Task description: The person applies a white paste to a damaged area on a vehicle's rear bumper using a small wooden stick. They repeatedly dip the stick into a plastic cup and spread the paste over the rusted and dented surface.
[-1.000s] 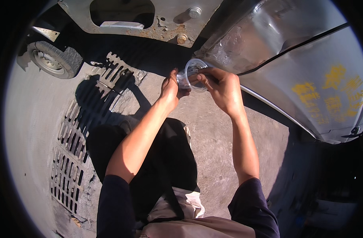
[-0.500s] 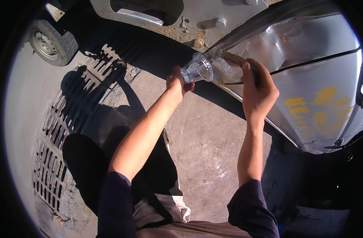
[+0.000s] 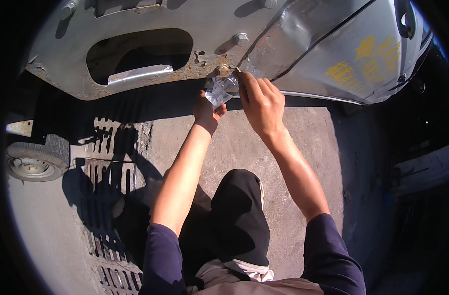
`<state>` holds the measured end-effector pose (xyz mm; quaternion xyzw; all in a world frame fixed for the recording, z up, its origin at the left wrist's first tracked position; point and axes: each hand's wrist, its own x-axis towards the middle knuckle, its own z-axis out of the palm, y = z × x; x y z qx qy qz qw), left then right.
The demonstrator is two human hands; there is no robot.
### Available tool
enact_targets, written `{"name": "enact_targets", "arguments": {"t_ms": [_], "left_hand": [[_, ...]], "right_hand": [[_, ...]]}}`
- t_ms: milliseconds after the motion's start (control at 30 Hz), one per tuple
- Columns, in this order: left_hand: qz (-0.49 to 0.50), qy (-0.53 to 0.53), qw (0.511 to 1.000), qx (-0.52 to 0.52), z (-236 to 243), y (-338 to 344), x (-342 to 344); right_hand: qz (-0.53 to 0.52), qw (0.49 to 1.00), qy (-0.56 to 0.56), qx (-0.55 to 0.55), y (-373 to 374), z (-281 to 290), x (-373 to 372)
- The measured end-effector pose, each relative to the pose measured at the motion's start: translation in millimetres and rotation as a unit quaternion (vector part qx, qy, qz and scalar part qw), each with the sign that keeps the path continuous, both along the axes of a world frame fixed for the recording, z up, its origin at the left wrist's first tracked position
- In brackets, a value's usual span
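My left hand point(image 3: 206, 114) is closed around a clear plastic cup point(image 3: 218, 92), held tilted just under the lower edge of a silver vehicle body. My right hand point(image 3: 264, 105) is closed in a pinch on a slim brown stick-like tool, mostly hidden by the fingers. Its tip comes close to the rim of the cup, beside a rusty bolt point(image 3: 224, 71). Above that hand lies a dented silver body panel point(image 3: 295, 24). What the cup contains cannot be made out.
A grey metal plate point(image 3: 205, 34) with bolts, rust and an oval opening spans the top. Yellow marks point(image 3: 364, 64) cover part of the silver door. Slotted drain grates point(image 3: 106, 174) and a wheel point(image 3: 35, 164) are at the left. My bent knee point(image 3: 241, 211) is below my hands.
The view has swung toward the grey plate. My right hand has drawn the tool from the dented panel back to the cup, and both hands are now closer together.
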<state>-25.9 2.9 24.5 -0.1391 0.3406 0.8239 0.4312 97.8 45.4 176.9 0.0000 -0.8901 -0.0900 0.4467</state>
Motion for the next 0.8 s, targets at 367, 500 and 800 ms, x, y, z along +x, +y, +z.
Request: {"name": "enact_targets", "arguments": {"t_ms": [367,500,800], "left_hand": [[-0.049,0.030,0.998,0.018,-17.0,-0.8,-19.8],[-0.055,0.027,0.997,0.052,-20.3,-2.5,-19.9],[0.048,0.035,0.997,0.041,-4.2,-1.1,0.8]], "right_hand": [[-0.086,0.995,0.029,0.028,-12.3,-18.8,-5.4],[-0.114,0.993,-0.005,0.040,-15.4,-21.8,-6.3],[-0.052,0.990,0.128,-0.038,-24.3,-4.5,-1.2]]}}
